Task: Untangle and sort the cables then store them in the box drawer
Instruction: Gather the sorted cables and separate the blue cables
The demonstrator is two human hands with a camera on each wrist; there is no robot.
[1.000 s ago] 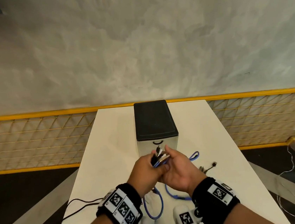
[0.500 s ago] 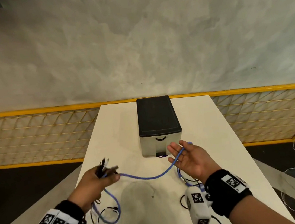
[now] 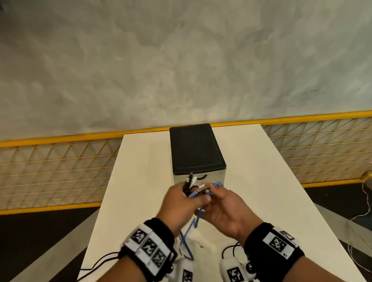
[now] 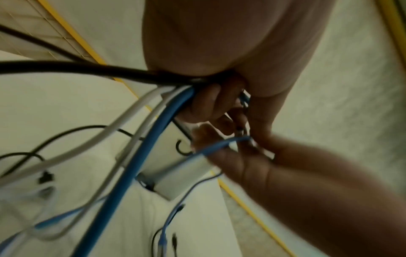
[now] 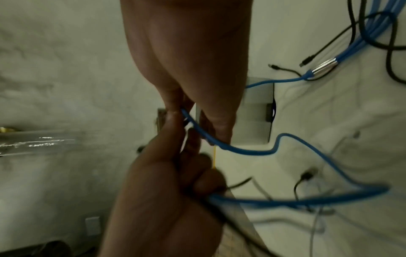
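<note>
- Our hands, spread apart half a second ago, have met again before the drawer box (image 3: 198, 157).
- Left hand (image 3: 180, 203) grips the gathered cable ends (image 3: 191, 183); right hand (image 3: 223, 208) pinches the blue cable (image 5: 248, 152).
- We judge we are gathering loops; next, feed another loop in.

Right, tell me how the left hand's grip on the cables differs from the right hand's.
The left hand grips a whole bundle of cables, black, white and blue; the right hand pinches only the thin blue cable. The left hand's fingers curl into a fist; the right hand's palm faces up. Both are held in front of the box drawer.

left hand (image 3: 180, 203): fingers curled, gripping | right hand (image 3: 225, 208): apparently pinching, blurred
</note>
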